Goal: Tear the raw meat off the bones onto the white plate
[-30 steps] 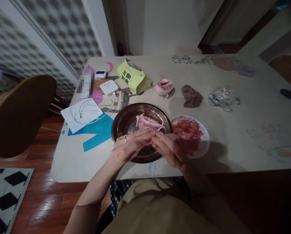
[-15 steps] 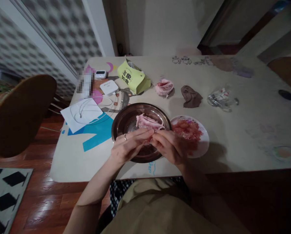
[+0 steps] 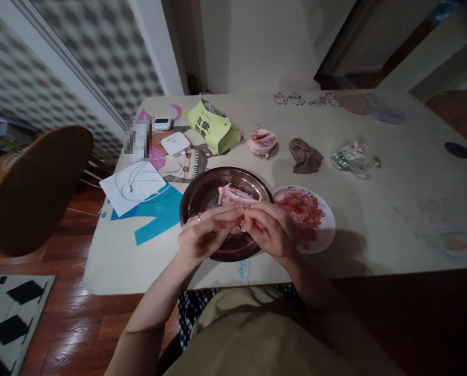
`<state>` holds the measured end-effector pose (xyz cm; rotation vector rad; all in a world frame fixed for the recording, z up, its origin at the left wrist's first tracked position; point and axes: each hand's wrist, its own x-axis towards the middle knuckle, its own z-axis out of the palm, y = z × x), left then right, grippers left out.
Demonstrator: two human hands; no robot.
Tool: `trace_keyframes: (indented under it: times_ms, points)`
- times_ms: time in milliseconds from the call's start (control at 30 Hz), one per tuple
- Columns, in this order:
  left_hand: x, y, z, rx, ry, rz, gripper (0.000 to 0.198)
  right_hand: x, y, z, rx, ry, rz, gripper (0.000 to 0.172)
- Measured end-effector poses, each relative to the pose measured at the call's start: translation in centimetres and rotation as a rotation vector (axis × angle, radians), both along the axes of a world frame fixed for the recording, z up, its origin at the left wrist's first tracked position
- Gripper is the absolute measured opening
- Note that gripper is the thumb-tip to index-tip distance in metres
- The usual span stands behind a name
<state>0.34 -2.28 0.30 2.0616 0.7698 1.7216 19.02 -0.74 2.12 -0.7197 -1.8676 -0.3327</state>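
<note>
Pale tabletop (image 3: 390,230) with drawings spans the head view, a wooden chair (image 3: 37,193) off its left end. At the near edge sits a metal bowl (image 3: 194,196) with pink raw meat (image 3: 237,195) inside. Over it, left hand (image 3: 204,235) and right hand (image 3: 272,230) meet, fingertips pinched; whether they grasp a scrap, I cannot tell. Just right, a plate (image 3: 327,232) bears red meat pieces (image 3: 304,209); farther back lie a yellow-green bag (image 3: 216,128) and brown cloth (image 3: 304,155).
</note>
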Motion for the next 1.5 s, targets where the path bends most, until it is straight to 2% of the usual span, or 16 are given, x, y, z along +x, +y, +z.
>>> trace_keyframes:
  times_ms: [133,233,400,533,767,933,1100,1300,1433,1500]
  points:
    - [-0.1,0.5,-0.2,0.040,-0.004,-0.019,0.045,0.4,0.1,0.6,-0.006,0.068,-0.080,0.018]
    - [0.2,0.8,-0.3,0.065,-0.096,-0.005,0.056,0.7,0.2,1.0,0.027,0.113,-0.169,0.018]
    - [0.8,1.1,0.3,-0.040,-0.261,0.153,0.061,0.6,0.7,0.7,-0.094,0.092,-0.136,0.024]
    - [1.1,1.3,1.0,-0.115,-0.300,0.170,0.056,0.4,0.8,-0.1,-0.134,0.067,-0.116,0.033]
    - [1.1,1.3,0.7,-0.123,-0.258,0.161,0.057,-0.6,0.4,-0.3,-0.147,0.063,-0.066,0.038]
    - [1.0,1.2,0.4,-0.021,-0.122,0.151,0.068,-1.0,0.1,0.5,-0.209,0.103,-0.030,0.031]
    - [0.8,1.4,0.2,0.073,-0.062,0.115,0.075,-1.0,0.2,0.7,-0.274,0.088,0.018,0.032]
    - [0.6,1.5,0.0,0.121,0.036,0.206,0.078,-0.8,0.1,-0.1,-0.210,0.071,0.019,0.031]
    - [0.6,1.5,0.0,0.109,0.016,0.206,0.079,-0.6,-0.1,-0.3,-0.145,-0.006,-0.041,0.018]
    - [0.6,1.5,0.0,0.107,-0.009,0.189,0.079,-0.5,-0.1,-0.3,-0.112,-0.036,-0.024,0.015]
